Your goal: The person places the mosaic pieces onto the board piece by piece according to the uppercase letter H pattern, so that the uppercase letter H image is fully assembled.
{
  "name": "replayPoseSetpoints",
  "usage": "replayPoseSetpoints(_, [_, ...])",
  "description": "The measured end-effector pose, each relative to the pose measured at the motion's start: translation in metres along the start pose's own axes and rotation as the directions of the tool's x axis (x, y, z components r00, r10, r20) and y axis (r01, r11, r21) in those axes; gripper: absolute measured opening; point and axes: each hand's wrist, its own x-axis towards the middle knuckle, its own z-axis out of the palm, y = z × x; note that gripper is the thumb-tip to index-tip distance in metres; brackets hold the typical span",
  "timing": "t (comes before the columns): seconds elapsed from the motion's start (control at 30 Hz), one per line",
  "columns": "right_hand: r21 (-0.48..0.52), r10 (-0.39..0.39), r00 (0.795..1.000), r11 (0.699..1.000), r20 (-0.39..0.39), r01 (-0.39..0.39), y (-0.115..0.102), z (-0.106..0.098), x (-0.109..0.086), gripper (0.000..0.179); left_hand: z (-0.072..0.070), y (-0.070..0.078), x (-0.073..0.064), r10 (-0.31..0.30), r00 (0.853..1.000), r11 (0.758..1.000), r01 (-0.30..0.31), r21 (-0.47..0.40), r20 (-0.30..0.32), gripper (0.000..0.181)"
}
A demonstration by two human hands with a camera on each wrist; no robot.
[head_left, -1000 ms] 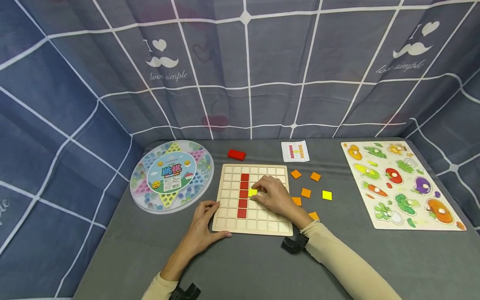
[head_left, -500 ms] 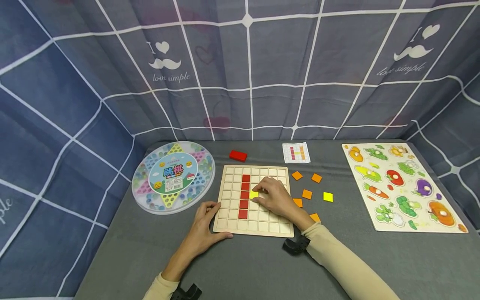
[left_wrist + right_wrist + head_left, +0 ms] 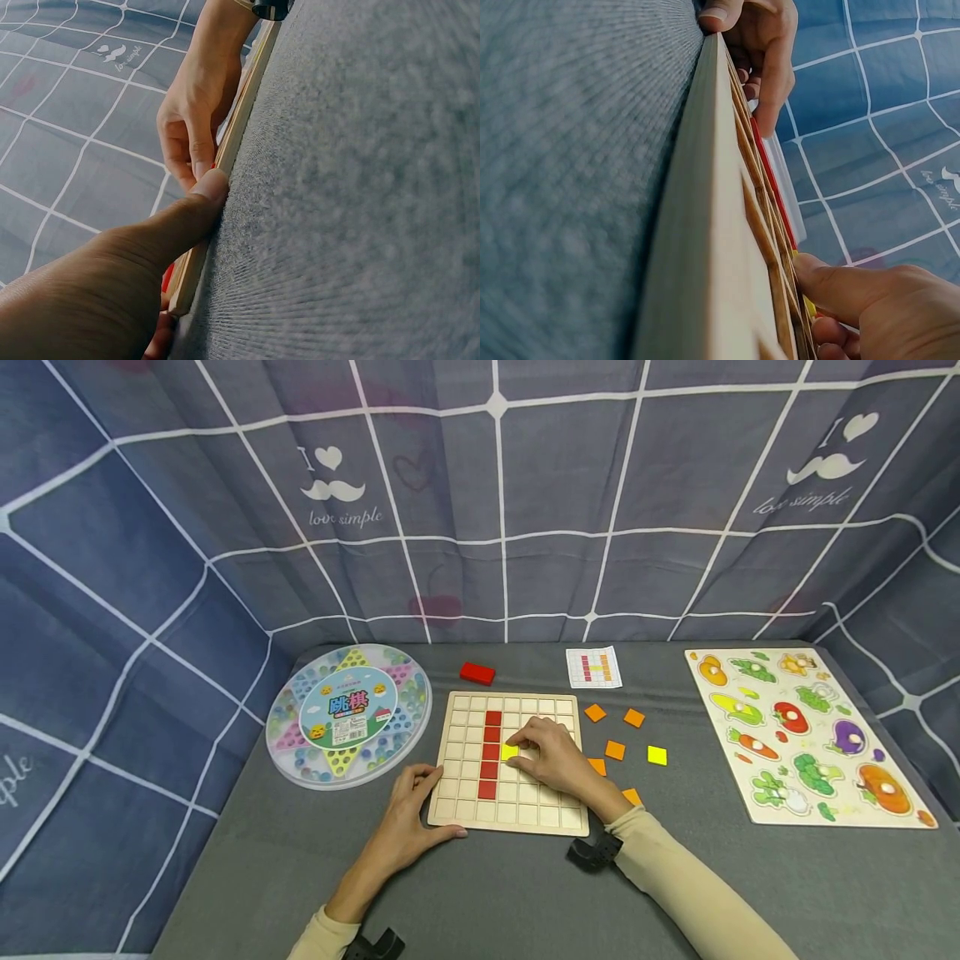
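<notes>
The yellow tile is on the gridded wooden board, just right of the middle one in a column of five red tiles. The right hand pinches it between thumb and fingers; whether it sits fully in its cell, I cannot tell. The left hand grips the board's near left corner, thumb against the near edge and fingers at the left side, apparently to steady it. Just beyond the board's far edge on the grey table, a small card shows a red column joined by yellow to an orange one. Judged against that, the red column looks done and the yellow link is only begun. What seems left is the loose yellow tile and the whole orange side: five orange tiles lie scattered to the right of the board, none on it. Farther out, a red block lies behind the board, a round game box to its left, and a vegetable puzzle well to the right.
</notes>
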Motion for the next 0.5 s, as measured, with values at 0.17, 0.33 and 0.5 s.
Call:
replayPoseSetpoints(0.17, [-0.003, -0.003, 1.000, 1.000, 0.010, 0.003, 0.0006, -0.0003, 0.0005, 0.023, 0.0006, 0.0001, -0.0001, 0.000, 1.000, 1.000, 0.000, -0.003, -0.002, 0.098])
replayPoseSetpoints(0.33, [-0.014, 0.000, 1.000, 1.000, 0.022, 0.001, 0.0006, -0.0009, 0.0012, 0.022, 0.0007, -0.0004, -0.0002, -0.003, 1.000, 1.000, 0.003, -0.002, -0.001, 0.098])
replayPoseSetpoints(0.5, [-0.014, -0.002, 1.000, 1.000, 0.027, 0.002, 0.0008, -0.0011, 0.0008, 0.023, 0.0003, 0.0008, -0.0001, -0.006, 1.000, 1.000, 0.006, 0.001, 0.001, 0.098])
